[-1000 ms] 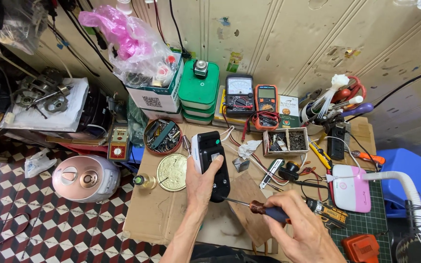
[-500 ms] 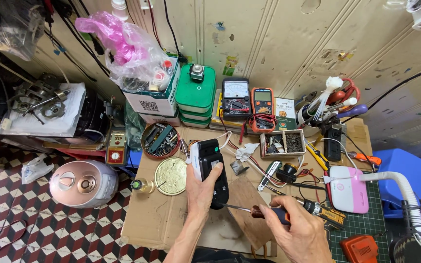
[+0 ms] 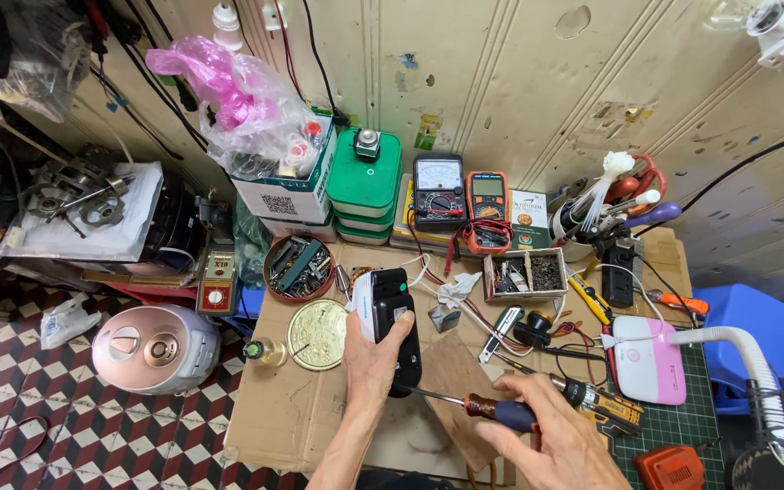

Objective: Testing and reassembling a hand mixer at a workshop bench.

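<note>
left hand [image 3: 375, 356] wrapped around a black and white handheld device [image 3: 387, 313], fingers closed on its sides, device held upright just above the tabletop [image 3: 292, 413] near the middle of the scene. right hand [image 3: 555, 436] at the near right, fingers closed around the dark handle of a screwdriver [image 3: 478, 406], shaft pointing left toward the lower end of the device, tip hidden at its bottom edge. just left of the device, a round brass-coloured lid [image 3: 316, 321] lying flat, and farther left a small bottle [image 3: 263, 350]. beyond, a round tin of metal parts [image 3: 299, 266]. at the far side, stacked green boxes [image 3: 364, 186] and two multimeters [image 3: 463, 200] against the wall. to the right, a small wooden box of screws [image 3: 526, 272] and a pink and white gadget [image 3: 648, 358]. on the floor at left, a pink rice cooker [image 3: 150, 347].
</note>
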